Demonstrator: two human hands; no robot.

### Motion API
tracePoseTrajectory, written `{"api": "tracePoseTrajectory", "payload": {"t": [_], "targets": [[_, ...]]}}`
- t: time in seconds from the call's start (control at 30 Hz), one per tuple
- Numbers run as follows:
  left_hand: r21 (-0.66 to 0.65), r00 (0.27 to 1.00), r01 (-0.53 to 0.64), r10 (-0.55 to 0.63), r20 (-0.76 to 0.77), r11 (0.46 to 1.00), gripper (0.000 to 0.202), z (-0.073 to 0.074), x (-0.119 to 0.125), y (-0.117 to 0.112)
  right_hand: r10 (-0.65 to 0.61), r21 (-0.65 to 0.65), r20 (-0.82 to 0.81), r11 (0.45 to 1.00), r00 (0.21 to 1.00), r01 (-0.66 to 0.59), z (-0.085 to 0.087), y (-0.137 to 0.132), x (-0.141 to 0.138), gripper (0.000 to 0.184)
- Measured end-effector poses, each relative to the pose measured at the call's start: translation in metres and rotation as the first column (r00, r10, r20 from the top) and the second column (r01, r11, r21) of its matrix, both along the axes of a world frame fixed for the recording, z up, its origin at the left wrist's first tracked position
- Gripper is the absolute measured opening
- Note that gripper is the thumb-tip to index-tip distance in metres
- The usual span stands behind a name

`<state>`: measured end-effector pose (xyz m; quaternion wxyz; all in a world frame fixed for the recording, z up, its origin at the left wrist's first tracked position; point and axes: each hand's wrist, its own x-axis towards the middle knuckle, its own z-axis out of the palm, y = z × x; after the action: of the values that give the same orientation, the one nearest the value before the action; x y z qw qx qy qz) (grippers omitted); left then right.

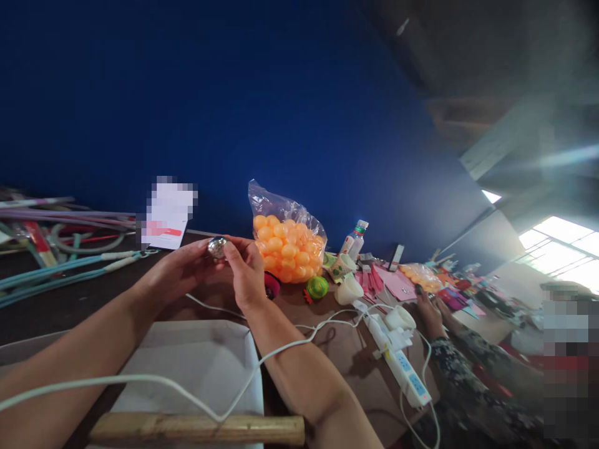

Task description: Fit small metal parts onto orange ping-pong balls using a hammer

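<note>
My left hand (175, 274) and my right hand (246, 271) meet above the brown table (346, 355). Together they pinch a small shiny silver ball (217, 247) between thumbs and fingertips. Both hands are closed on it. Just behind my right hand stands a clear plastic bag of orange balls (287, 246). A pink round object (272, 285) peeks out beside my right wrist.
A white tray (206, 362) lies under my forearms, with a wooden handle (196, 429) and a white cable (281, 349) crossing it. A white power strip (402, 368), cups, a green toy (317, 287) and a bottle (355, 237) sit to the right. Another person's hand (428, 312) rests there. Hoops lie at the left.
</note>
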<state>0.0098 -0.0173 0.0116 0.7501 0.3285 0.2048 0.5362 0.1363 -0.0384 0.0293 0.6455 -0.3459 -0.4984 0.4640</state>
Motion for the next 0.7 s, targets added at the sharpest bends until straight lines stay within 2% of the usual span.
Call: {"api": "tracePoseTrajectory", "payload": {"t": [0.3,0.53,0.7], "targets": [[0.081,0.996,0.046,-0.04,-0.081,0.996,0.029,0.0012,0.0024,-0.001,-0.047,-0.097,0.069,0.994,0.997,0.053,-0.0048,0.0051,0.0039,0.036],[0.068,0.998,0.015,-0.01,-0.07,0.998,0.034,-0.0041,0.0026,0.0025,0.006,-0.139,-0.005,0.99,1.0,-0.007,-0.0018,0.0053,0.0035,0.034],[0.063,0.999,0.012,-0.01,-0.046,0.998,0.033,-0.0075,0.0022,0.0052,-0.001,-0.177,-0.05,0.984,0.999,-0.008,-0.0005,0.0041,0.0031,0.033]]}}
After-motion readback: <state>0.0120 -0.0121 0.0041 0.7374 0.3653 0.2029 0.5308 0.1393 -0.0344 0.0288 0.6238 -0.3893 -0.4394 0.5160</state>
